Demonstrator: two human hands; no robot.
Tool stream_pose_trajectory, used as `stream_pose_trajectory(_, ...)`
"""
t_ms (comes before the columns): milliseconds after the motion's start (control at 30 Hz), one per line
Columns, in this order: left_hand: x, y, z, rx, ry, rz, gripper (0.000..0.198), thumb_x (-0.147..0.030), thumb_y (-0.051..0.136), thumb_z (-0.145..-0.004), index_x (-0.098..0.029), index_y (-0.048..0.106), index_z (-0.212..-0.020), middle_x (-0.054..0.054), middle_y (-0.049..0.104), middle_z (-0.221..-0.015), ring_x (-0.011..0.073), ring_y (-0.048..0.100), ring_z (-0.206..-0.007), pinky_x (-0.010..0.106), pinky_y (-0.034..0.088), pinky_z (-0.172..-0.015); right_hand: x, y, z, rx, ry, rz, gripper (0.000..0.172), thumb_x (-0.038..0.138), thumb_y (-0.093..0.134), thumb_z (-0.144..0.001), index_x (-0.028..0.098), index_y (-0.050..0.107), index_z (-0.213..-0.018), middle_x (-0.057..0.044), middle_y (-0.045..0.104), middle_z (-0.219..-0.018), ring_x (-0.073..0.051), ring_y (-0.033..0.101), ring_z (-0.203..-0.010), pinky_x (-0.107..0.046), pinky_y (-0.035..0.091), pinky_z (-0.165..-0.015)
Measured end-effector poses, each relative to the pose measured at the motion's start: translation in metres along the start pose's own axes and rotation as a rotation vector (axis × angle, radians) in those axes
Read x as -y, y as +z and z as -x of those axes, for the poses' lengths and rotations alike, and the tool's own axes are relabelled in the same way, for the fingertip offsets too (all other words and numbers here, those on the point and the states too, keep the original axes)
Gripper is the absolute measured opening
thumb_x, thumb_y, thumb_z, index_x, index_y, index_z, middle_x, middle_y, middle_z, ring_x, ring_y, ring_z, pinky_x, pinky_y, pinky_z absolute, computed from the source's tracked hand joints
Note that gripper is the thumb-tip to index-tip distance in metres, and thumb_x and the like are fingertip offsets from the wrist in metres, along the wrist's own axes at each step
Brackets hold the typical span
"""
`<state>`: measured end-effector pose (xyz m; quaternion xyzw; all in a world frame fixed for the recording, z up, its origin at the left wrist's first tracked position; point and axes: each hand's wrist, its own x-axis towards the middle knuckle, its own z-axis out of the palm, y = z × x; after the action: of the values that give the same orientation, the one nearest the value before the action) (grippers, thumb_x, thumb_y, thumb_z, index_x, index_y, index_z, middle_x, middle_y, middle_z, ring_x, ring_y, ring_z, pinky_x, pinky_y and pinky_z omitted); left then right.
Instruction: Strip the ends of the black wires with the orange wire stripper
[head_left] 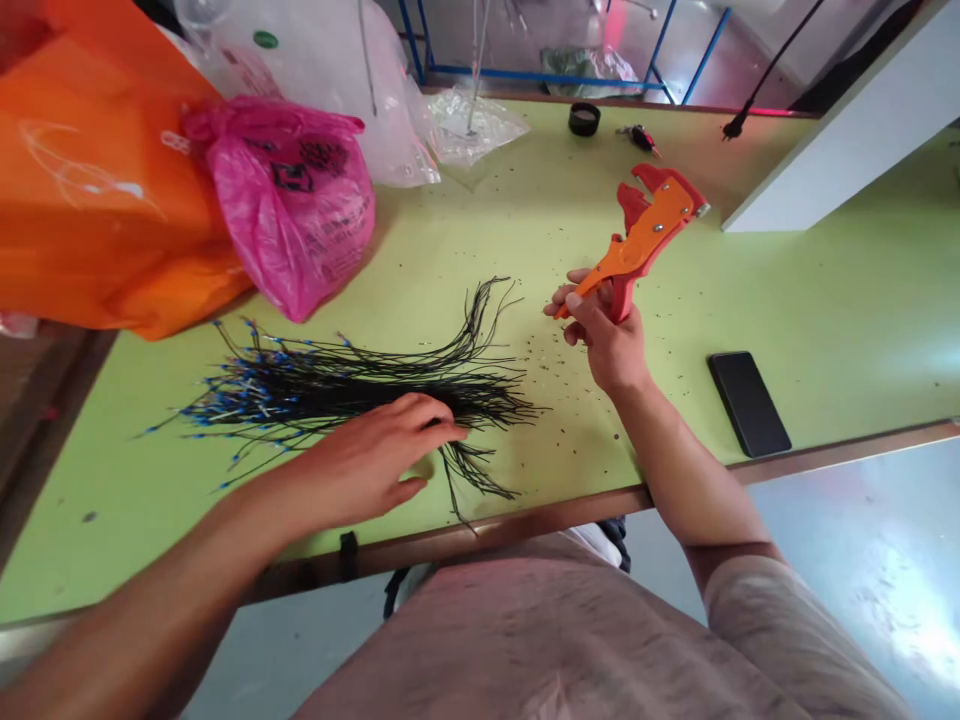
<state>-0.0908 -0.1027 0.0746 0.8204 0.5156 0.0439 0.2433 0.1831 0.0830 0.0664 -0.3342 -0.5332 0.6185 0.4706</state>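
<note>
My right hand [611,335] is closed around the handles of an orange and red wire stripper [652,230], whose head points up and away from me. On the table lies a large bundle of thin black wires [352,385]. Blue sleeves and metal tips crowd its left end, while the right end fans out in loose strands. My left hand [394,445] is over the near side of the bundle, fingertips touching the wires and thumb held apart. The undersides of its fingers are partly hidden.
A pink plastic bag [300,200], an orange bag [97,170] and clear plastic bags [322,60] stand at the back left. A phone [748,403] lies right. A black cap [584,119], keys [640,138] and a plug [735,126] are behind. Small dark scraps dot the green tabletop [847,300].
</note>
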Motion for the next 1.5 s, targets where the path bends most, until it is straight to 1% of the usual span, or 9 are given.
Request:
stream_pose_trajectory(133,0.009,0.024,-0.010,-0.119,0.083,-0.208,0.020,-0.031,0.068,-0.106,-0.022,0.082,-0.116,0.014,0.079,-0.123,0.0301,0.073,-0.114,0.043,0.061,-0.100,-0.004,0.005,0.001,0.013,0.005,-0.024,0.058,0.060,0.095,-0.081,0.024,0.066,-0.117,-0.002,0.076,-0.099,-0.018,0.077,-0.094,-0.026,0.048,-0.059)
stream_pose_trajectory(300,0.027,0.030,-0.051,-0.311,-0.055,-0.390,0.031,-0.032,0.056,-0.112,-0.019,0.083,-0.107,0.016,0.078,-0.107,0.0338,0.071,-0.106,0.049,0.059,-0.094,-0.010,0.007,0.000,0.013,0.027,-0.020,0.057,0.057,0.094,-0.082,0.023,0.066,-0.117,-0.002,0.075,-0.097,-0.018,0.075,-0.093,-0.026,0.047,-0.059)
stream_pose_trajectory(467,0.021,0.027,-0.081,-0.342,-0.083,-0.450,0.027,-0.032,0.062,-0.108,-0.017,0.084,-0.110,0.018,0.079,-0.106,0.0380,0.071,-0.107,0.052,0.058,-0.092,-0.010,0.003,-0.004,-0.019,0.038,-0.026,0.056,0.054,0.093,-0.081,0.021,0.066,-0.118,-0.004,0.074,-0.097,-0.019,0.074,-0.093,-0.027,0.044,-0.058)
stream_pose_trajectory(733,0.020,0.035,-0.090,-0.554,0.056,0.081,0.036,-0.051,0.068,-0.109,-0.019,0.084,-0.110,0.013,0.083,-0.111,0.0275,0.078,-0.107,0.041,0.062,-0.101,-0.006,-0.004,-0.005,0.016,0.096,0.016,0.059,0.056,0.095,-0.079,0.022,0.067,-0.118,-0.004,0.077,-0.098,-0.020,0.075,-0.095,-0.028,0.045,-0.060)
stream_pose_trajectory(1033,0.046,0.007,-0.058,-0.670,-0.243,0.468,0.049,-0.064,0.065,-0.105,-0.019,0.085,-0.107,0.012,0.087,-0.110,0.0240,0.081,-0.098,0.038,0.064,-0.096,-0.014,-0.003,-0.002,0.207,0.118,0.154,0.053,0.050,0.094,-0.082,0.018,0.072,-0.118,-0.004,0.078,-0.093,-0.019,0.073,-0.087,-0.033,0.049,-0.068)
stream_pose_trajectory(1133,0.041,-0.002,-0.053,-0.817,-0.316,0.666,0.055,-0.071,0.064,-0.106,-0.019,0.081,-0.098,0.006,0.081,-0.085,0.0203,0.076,-0.079,0.036,0.064,-0.082,-0.015,-0.002,-0.001,0.251,0.125,0.143,0.051,0.049,0.094,-0.082,0.019,0.072,-0.116,-0.002,0.076,-0.092,-0.019,0.074,-0.089,-0.033,0.050,-0.068)
stream_pose_trajectory(1200,0.031,-0.006,-0.055,-0.899,-0.255,0.899,0.053,-0.073,0.068,-0.103,-0.021,0.077,-0.093,-0.003,0.060,-0.061,0.0153,0.060,-0.057,0.031,0.058,-0.064,-0.017,-0.002,0.000,0.278,0.128,0.140,0.050,0.048,0.095,-0.082,0.019,0.072,-0.117,-0.002,0.076,-0.092,-0.020,0.075,-0.090,-0.032,0.050,-0.067)
stream_pose_trajectory(1300,0.016,-0.005,-0.061,-0.814,-0.109,1.150,0.052,-0.073,0.078,-0.096,-0.022,0.075,-0.094,-0.008,0.040,-0.058,0.0105,0.040,-0.049,0.025,0.043,-0.050,-0.018,-0.003,0.001,0.308,0.128,0.148,0.049,0.047,0.093,-0.085,0.019,0.072,-0.120,-0.003,0.077,-0.092,-0.020,0.075,-0.088,-0.032,0.050,-0.067)
stream_pose_trajectory(1500,0.001,0.005,-0.070,-0.569,-0.128,0.999,0.061,-0.077,0.068,-0.102,-0.017,0.075,-0.097,-0.002,0.055,-0.065,0.0114,0.051,-0.056,0.025,0.044,-0.053,-0.004,-0.006,0.006,0.468,0.119,0.144,0.051,0.045,0.093,-0.089,0.018,0.071,-0.127,-0.003,0.077,-0.095,-0.017,0.070,-0.083,-0.032,0.052,-0.070)
